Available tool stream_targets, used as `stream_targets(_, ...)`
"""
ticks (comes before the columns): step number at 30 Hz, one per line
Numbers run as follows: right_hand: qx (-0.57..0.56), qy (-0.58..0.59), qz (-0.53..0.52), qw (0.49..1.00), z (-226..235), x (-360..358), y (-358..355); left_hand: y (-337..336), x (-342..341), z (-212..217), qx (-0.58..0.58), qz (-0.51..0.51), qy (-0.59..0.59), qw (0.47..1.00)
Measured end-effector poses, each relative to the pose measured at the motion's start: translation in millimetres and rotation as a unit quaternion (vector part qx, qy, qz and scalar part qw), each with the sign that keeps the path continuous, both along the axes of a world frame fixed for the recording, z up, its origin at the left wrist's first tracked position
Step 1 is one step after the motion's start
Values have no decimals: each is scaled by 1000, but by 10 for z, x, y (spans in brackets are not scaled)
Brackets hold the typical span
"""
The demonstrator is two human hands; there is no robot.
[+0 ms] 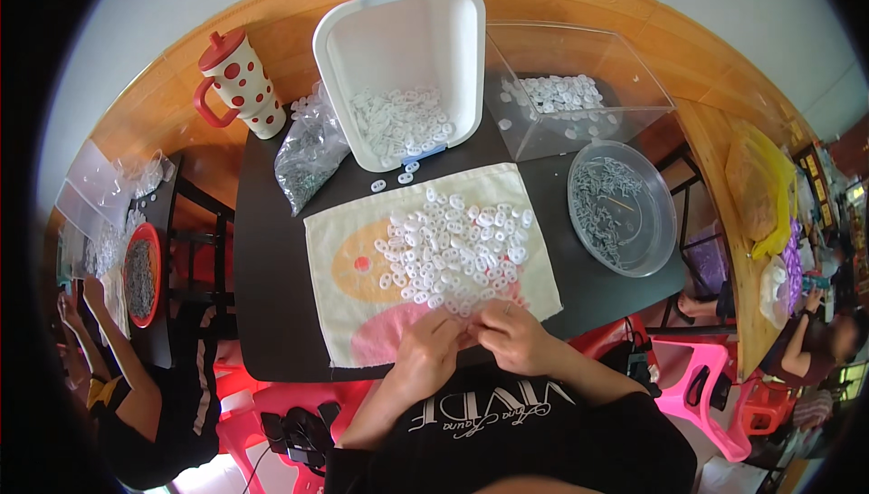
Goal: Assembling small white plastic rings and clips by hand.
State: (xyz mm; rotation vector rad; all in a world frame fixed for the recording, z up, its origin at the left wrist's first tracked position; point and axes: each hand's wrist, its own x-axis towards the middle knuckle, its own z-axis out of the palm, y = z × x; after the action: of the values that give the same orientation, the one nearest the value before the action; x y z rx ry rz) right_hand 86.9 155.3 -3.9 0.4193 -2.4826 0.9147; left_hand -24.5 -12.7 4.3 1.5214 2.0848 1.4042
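Observation:
A heap of small white oval plastic pieces with holes (453, 245) lies spread on a cream cloth (330, 241) with orange and pink patterns. At the near edge of the heap, my left hand (428, 349) and my right hand (514, 338) come close together, fingertips almost meeting. Both have their fingers closed in a pinch. What sits between the fingertips is too small and covered to make out; a few white pieces lie just beyond them.
Behind the cloth a white tub (328, 69) lies tipped, holding more white pieces. Left of it are a bag of grey metal bits (312, 155) and a dotted tumbler (244, 87). A clear box (625, 69) and a round tub of metal pieces (656, 232) stand right. Other people (149, 413) sit nearby.

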Motion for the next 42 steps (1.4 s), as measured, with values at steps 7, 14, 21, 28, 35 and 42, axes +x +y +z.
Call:
stream_targets(7,45,-14,12,999,33,-7,-8,-3,-12,-68,-14,-19,51,998)
stream_targets(14,41,1,15,999,63,0,-19,-6,-8,18,-15,-30,60,998)
stream_targets(21,-55,-33,8,998,36,-27,-2,8,-9,-73,-10,-7,64,998)
stream_targets(28,-459,-179,-36,869,124,-16,43,14,97,89,42,27,-143,988)
stream_targets(35,-580,-199,-19,790,336,52,-84,37,160,98,105,36,-56,992)
stream_targets(42,-546,-150,8,824,374,118,-182,-25,208,98,167,11,-4,986)
